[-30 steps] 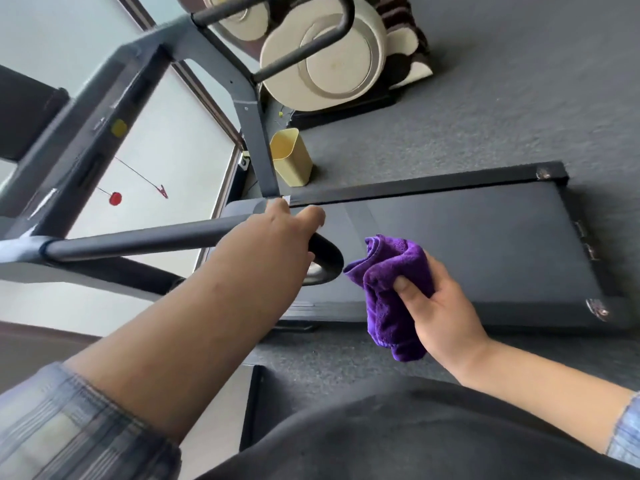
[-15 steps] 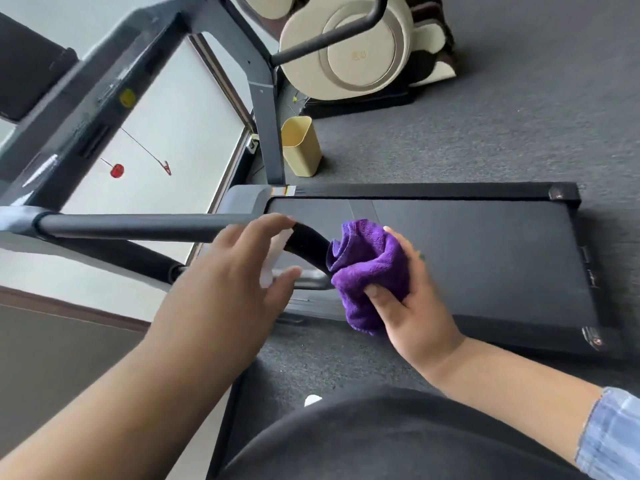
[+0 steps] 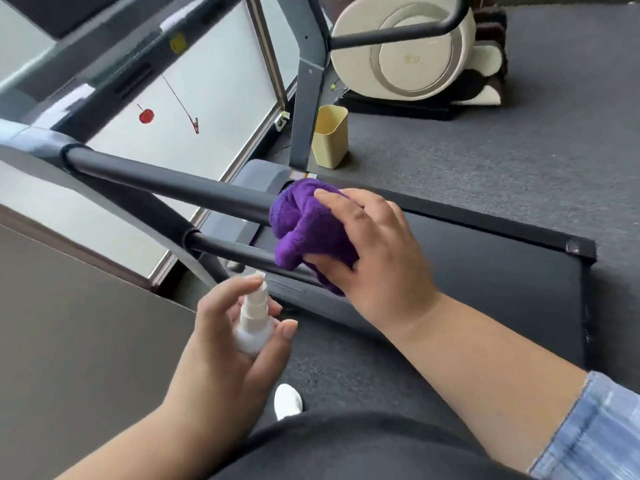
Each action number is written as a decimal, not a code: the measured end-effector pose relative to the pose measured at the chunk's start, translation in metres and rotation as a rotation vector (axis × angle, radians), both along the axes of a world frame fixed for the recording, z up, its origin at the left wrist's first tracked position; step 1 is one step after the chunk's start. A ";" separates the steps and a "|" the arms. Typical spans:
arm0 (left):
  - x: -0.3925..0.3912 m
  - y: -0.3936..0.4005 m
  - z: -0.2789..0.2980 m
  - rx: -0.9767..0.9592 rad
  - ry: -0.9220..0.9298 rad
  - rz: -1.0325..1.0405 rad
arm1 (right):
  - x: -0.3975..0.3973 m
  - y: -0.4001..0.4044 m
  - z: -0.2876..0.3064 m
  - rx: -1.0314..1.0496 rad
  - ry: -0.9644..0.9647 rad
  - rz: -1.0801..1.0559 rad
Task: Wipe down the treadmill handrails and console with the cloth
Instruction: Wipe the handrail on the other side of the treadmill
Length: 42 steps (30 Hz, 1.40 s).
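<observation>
The treadmill's near black handrail (image 3: 166, 180) runs from the left upright toward the middle of the view. My right hand (image 3: 374, 251) holds a bunched purple cloth (image 3: 304, 230) wrapped over the curved end of that handrail. Below it, my left hand (image 3: 228, 341) grips a small white spray bottle (image 3: 254, 320), nozzle up, a little apart from the rail. The grey console (image 3: 114, 60) slants across the upper left. The far handrail (image 3: 391, 34) crosses the top.
The black treadmill belt (image 3: 485, 271) lies below my hands on grey carpet. A yellow bin (image 3: 329, 136) stands by the far upright (image 3: 304, 98). A cream-coloured machine (image 3: 408, 53) sits behind it. A window is on the left, and a white shoe (image 3: 287, 400) shows below.
My right hand has brought the cloth up onto the handrail's end and wrapped it there. My left hand has left the rail and dropped lower, with the spray bottle now showing in it.
</observation>
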<state>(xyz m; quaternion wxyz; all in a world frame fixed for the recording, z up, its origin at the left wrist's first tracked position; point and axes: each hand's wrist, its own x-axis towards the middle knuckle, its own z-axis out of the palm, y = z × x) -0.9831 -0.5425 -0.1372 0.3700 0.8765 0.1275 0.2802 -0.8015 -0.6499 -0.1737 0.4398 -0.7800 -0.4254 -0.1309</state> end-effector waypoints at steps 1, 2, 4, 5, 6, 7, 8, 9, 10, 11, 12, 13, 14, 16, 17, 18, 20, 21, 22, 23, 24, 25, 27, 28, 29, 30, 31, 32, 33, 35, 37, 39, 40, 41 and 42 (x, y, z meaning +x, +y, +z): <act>-0.001 0.000 -0.002 -0.008 -0.023 -0.033 | 0.000 -0.004 -0.005 0.027 0.043 -0.009; -0.002 0.001 -0.003 -0.015 -0.039 -0.065 | 0.000 -0.008 -0.012 0.051 0.094 -0.020; -0.005 0.002 -0.006 -0.022 -0.059 -0.111 | -0.004 -0.019 -0.032 0.092 0.181 -0.044; -0.006 0.002 -0.007 -0.021 -0.060 -0.125 | -0.005 -0.025 -0.045 0.105 0.225 -0.056; -0.007 0.003 -0.008 -0.022 -0.058 -0.135 | -0.008 -0.030 -0.057 0.108 0.281 -0.070; -0.008 0.003 -0.009 -0.027 -0.052 -0.144 | -0.010 -0.034 -0.069 0.108 0.345 -0.088; -0.008 0.003 -0.010 -0.037 -0.047 -0.154 | -0.013 -0.038 -0.081 0.108 0.407 -0.106; -0.009 0.003 -0.011 -0.045 -0.041 -0.164 | -0.015 -0.041 -0.091 0.107 0.462 -0.120; -0.009 0.003 -0.012 -0.048 -0.034 -0.173 | -0.018 -0.043 -0.099 0.097 0.516 -0.131; -0.009 0.003 -0.013 -0.045 -0.025 -0.181 | -0.020 -0.046 -0.104 0.079 0.571 -0.142; -0.009 0.003 -0.014 -0.042 -0.016 -0.186 | -0.023 -0.048 -0.107 0.058 0.618 -0.147; -0.008 0.002 -0.014 -0.042 -0.007 -0.190 | -0.024 -0.050 -0.109 0.038 0.644 -0.149; -0.008 0.001 -0.015 -0.048 0.004 -0.193 | -0.025 -0.051 -0.108 0.029 0.649 -0.152; -0.008 0.000 -0.016 -0.063 0.019 -0.205 | -0.025 -0.050 -0.099 0.034 0.628 -0.168; -0.007 -0.001 -0.016 -0.070 0.018 -0.210 | -0.024 -0.048 -0.091 0.041 0.607 -0.179; -0.007 -0.002 -0.016 -0.078 0.014 -0.212 | -0.023 -0.045 -0.079 0.047 0.567 -0.186; -0.008 -0.003 -0.016 -0.095 0.005 -0.203 | -0.020 -0.033 -0.047 0.050 0.401 -0.176; -0.008 -0.003 -0.016 -0.098 0.004 -0.194 | -0.018 -0.024 -0.030 0.040 0.290 -0.162; -0.008 -0.004 -0.016 -0.095 0.003 -0.184 | -0.014 -0.014 -0.012 0.018 0.179 -0.139; -0.008 -0.005 -0.015 -0.091 0.002 -0.177 | -0.011 -0.003 0.005 -0.024 0.076 -0.112; -0.008 -0.006 -0.015 -0.090 -0.001 -0.173 | -0.007 0.009 0.022 -0.088 -0.012 -0.078; -0.008 -0.008 -0.015 -0.095 -0.004 -0.172 | -0.004 0.021 0.037 -0.166 -0.078 -0.047; -0.006 -0.011 -0.013 -0.109 -0.005 -0.182 | 0.001 0.041 0.057 -0.313 -0.133 -0.010; -0.005 -0.013 -0.013 -0.110 -0.006 -0.187 | 0.004 0.046 0.061 -0.343 -0.131 0.000; -0.004 -0.013 -0.013 -0.106 -0.008 -0.190 | 0.005 0.046 0.062 -0.331 -0.128 0.009; -0.004 -0.013 -0.012 -0.099 -0.012 -0.194 | 0.006 0.044 0.058 -0.281 -0.133 0.017; -0.005 -0.012 -0.013 -0.093 -0.018 -0.202 | 0.006 0.038 0.051 -0.209 -0.145 0.020; -0.006 -0.011 -0.013 -0.094 -0.022 -0.208 | 0.006 0.031 0.042 -0.132 -0.153 0.017; -0.007 -0.009 -0.013 -0.102 -0.022 -0.208 | 0.005 0.024 0.030 -0.064 -0.149 0.002; -0.011 -0.006 -0.015 -0.102 -0.008 -0.184 | 0.004 0.011 0.004 0.021 -0.113 -0.047; -0.013 -0.003 -0.016 -0.086 0.023 -0.143 | 0.004 0.004 -0.016 0.088 -0.048 -0.050; -0.014 -0.001 -0.016 -0.073 0.039 -0.138 | 0.002 0.001 -0.027 0.149 -0.012 -0.033; -0.013 -0.001 -0.015 -0.066 0.041 -0.147 | 0.002 0.000 -0.032 0.168 -0.004 -0.036; -0.012 0.000 -0.015 -0.060 0.043 -0.160 | 0.002 -0.001 -0.035 0.183 0.003 -0.043; -0.011 0.000 -0.015 -0.060 0.046 -0.171 | 0.002 -0.002 -0.039 0.194 0.014 -0.054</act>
